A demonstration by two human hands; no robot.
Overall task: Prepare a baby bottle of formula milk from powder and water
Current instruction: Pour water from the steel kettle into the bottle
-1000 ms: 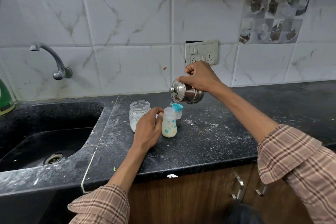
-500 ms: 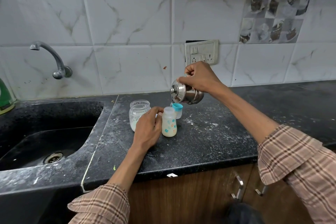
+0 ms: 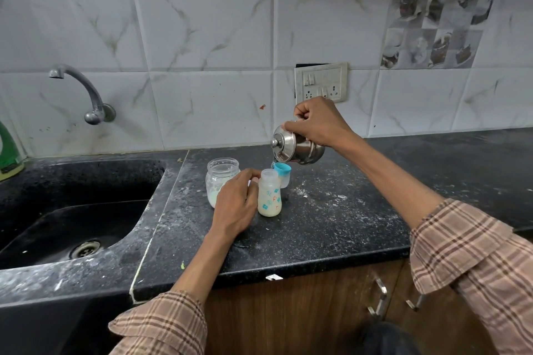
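The left hand (image 3: 235,204) hides part of the glass jar (image 3: 220,179); the green bottle (image 3: 8,150) is cut off.

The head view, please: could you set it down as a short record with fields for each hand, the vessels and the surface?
left hand: holds the small translucent baby bottle, upright, uncapped, pale contents
right hand: grips a tilted steel lidded pot above the bottle
behind bottle: blue-rimmed clear cap
beside the left hand: open glass jar, white residue inside
surface: black speckled counter, dusted with white powder
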